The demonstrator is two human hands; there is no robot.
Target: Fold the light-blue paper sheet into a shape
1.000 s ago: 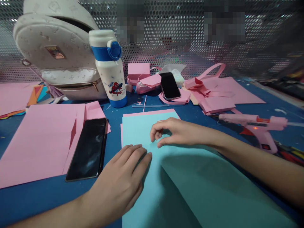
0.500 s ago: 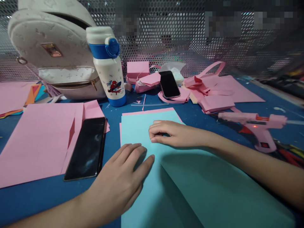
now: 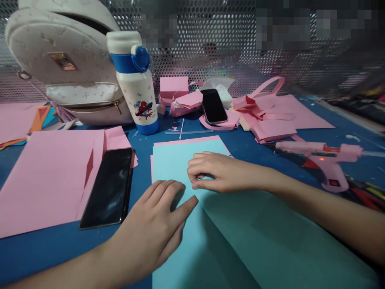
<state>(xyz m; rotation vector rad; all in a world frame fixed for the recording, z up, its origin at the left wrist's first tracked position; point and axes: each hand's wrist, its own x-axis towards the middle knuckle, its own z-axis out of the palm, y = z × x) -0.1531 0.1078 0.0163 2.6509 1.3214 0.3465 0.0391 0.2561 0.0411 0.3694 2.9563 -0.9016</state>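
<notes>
Fingers on blue paper (image 3: 171, 164)
Left hand (image 3: 153, 233) fingers lie flat and released on the sheet; right hand (image 3: 216, 172) fingers are curled on it, pinching or not I cannot tell. The paper lies on the table (image 3: 60, 249), between phone (image 3: 108, 186) and glue gun (image 3: 327, 154).

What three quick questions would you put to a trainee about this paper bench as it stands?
1. True or false: the left hand lies flat on the light blue paper.
2. Which tool lies on the table to the right of the right hand? A) pink glue gun B) scissors C) stapler
3. Fill in: the nearest black phone lies partly on a ___ sheet.
Key: 1 true; 2 A; 3 pink.
</notes>
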